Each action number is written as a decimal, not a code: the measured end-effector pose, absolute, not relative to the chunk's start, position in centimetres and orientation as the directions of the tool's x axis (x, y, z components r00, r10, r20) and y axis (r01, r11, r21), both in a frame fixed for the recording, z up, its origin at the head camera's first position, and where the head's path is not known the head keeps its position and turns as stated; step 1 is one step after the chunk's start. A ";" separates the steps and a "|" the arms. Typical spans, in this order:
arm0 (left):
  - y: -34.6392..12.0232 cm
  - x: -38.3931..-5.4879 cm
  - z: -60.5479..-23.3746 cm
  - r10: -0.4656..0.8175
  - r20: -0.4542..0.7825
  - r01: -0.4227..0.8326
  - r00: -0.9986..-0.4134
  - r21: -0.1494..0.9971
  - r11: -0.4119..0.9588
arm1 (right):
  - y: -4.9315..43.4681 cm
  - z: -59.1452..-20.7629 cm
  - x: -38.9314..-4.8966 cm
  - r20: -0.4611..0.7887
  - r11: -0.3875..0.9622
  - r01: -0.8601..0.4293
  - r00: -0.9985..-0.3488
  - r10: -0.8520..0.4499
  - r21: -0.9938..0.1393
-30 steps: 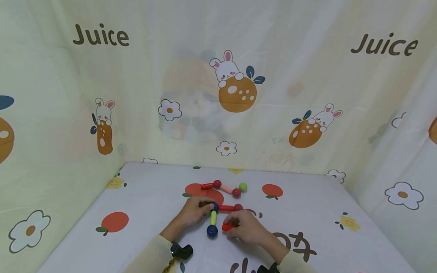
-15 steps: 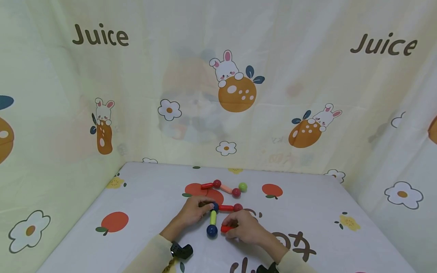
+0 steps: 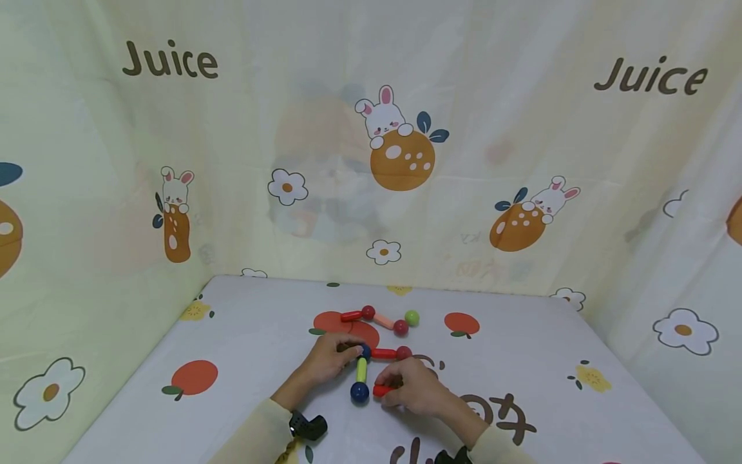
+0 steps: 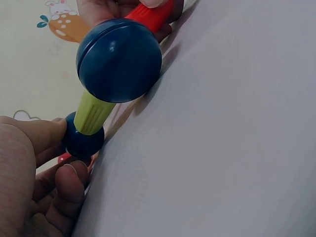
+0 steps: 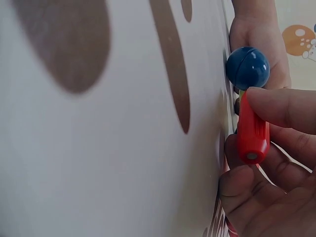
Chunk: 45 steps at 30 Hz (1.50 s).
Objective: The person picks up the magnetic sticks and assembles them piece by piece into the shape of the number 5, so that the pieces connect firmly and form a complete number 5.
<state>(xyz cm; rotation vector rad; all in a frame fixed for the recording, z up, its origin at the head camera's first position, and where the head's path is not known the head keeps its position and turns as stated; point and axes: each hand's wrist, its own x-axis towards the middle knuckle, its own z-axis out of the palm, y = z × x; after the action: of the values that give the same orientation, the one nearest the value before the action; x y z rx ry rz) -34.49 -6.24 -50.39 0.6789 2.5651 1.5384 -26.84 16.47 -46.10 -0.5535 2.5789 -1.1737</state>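
Observation:
My left hand (image 3: 326,357) pinches the far blue ball (image 4: 85,141) of a magnetic stick-and-ball piece lying on the cloth. From that ball a yellow-green stick (image 3: 362,370) runs toward me to a near blue ball (image 3: 359,392), and a red stick (image 3: 384,354) runs right to a dark red ball (image 3: 404,352). Between thumb and fingers, my right hand (image 3: 417,386) holds a loose red magnetic stick (image 5: 254,131), a metal disc showing on its end. Its other end points at the near blue ball, close beside it.
Farther back lies a second chain: a red stick (image 3: 351,316), a dark red ball (image 3: 368,312), a pink stick (image 3: 383,321) and another dark red ball (image 3: 400,328). A green ball (image 3: 412,317) sits beside it. Printed cloth (image 3: 243,322) covers the table, with curtains (image 3: 324,129) around.
My right hand has shifted slightly left and toward me, bringing the loose red stick nearer to the near blue ball. The left hand keeps its pinch in place.

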 end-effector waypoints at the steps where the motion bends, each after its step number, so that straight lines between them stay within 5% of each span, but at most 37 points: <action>1: -6.2 -34.5 -50.4 0.406 0.159 0.332 -0.900 0.854 0.400 | 16.4 -46.1 -26.8 -0.073 0.603 -0.234 -0.895 -0.440 -0.762; 45: -6.3 -34.5 -50.4 0.412 0.157 0.336 -0.897 0.850 0.406 | 16.1 -46.1 -26.8 -0.066 0.622 -0.253 -0.895 -0.442 -0.741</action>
<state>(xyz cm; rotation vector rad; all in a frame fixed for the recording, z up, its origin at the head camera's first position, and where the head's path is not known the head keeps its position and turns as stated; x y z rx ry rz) -34.54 -6.31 -50.37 0.6845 2.5687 1.5248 -26.79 16.14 -46.14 -0.5683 2.6053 -1.1346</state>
